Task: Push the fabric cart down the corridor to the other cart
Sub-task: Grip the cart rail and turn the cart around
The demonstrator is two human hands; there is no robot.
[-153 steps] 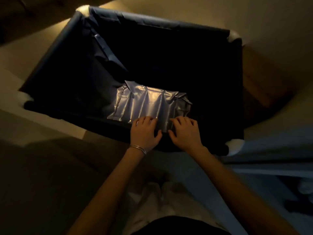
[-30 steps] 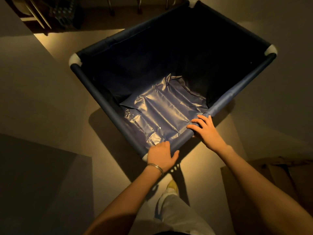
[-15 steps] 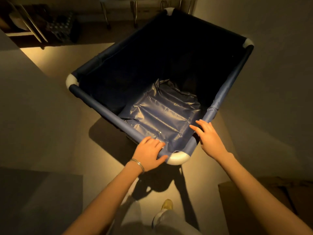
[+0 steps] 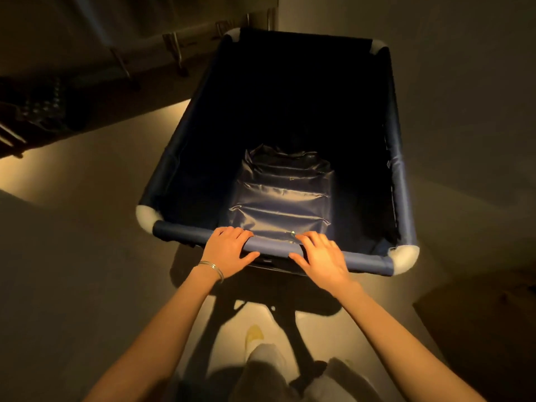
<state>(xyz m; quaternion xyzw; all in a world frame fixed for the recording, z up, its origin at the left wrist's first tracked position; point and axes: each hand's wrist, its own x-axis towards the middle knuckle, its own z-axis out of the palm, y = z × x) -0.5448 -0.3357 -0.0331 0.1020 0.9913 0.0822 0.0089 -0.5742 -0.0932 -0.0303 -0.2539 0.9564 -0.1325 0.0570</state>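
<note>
Both hands, left (image 4: pixel 227 250) and right (image 4: pixel 322 256), clamp the fabric cart (image 4: pixel 185 158) near rail; no writing legible.

Dim, warm yellow light overall. Brightest on the pale smooth floor (image 4: pixel 95 158) at left and on both bare hands, left hand (image 4: pixel 227 252) and right hand (image 4: pixel 322 261). Inside of the dark blue fabric cart with white corner caps (image 4: pixel 401 198) nearly black; sheen on its shiny base panel. Hard shadows under the cart. Wide-angle bending at edges, corners murky, lower frame blurred.
</note>
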